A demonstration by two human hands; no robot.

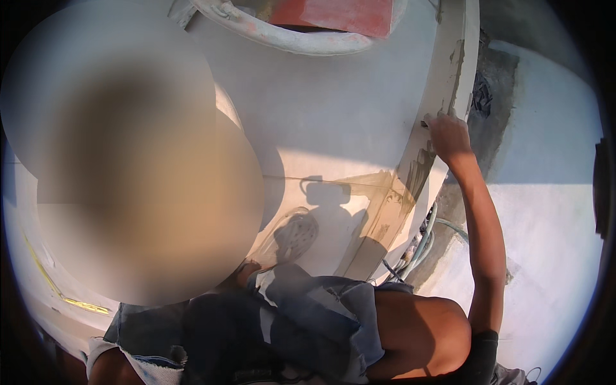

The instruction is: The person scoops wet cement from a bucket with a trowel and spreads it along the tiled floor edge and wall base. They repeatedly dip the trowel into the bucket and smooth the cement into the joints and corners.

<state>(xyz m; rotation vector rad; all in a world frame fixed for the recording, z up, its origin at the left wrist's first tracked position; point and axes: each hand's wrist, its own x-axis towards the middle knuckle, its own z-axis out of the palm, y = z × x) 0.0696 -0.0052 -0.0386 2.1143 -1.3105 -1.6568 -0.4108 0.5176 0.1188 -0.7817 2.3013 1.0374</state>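
My right hand (pixel 449 136) reaches out to the right, its fingers closed and pressed down on a pale ledge (pixel 443 83). A small dark edge shows at its fingertips, but what it grips is hidden. Wet grey-brown paste (pixel 417 170) is smeared over the ledge just below the hand, and more streaks run along the ledge beyond it. Damp tan patches (pixel 378 208) mark the corner nearer to me. My left hand does not show; a large blurred area covers much of the left side.
A round tub (pixel 295 43) with a thick pale rim holds a red flat piece (pixel 362 14) at the far side. Green hoses (pixel 425 244) lie beyond the ledge's right side, low down. A pale, hole-patterned shoe (pixel 298 230) rests before my knees. A yellow strip (pixel 86 305) lies at left.
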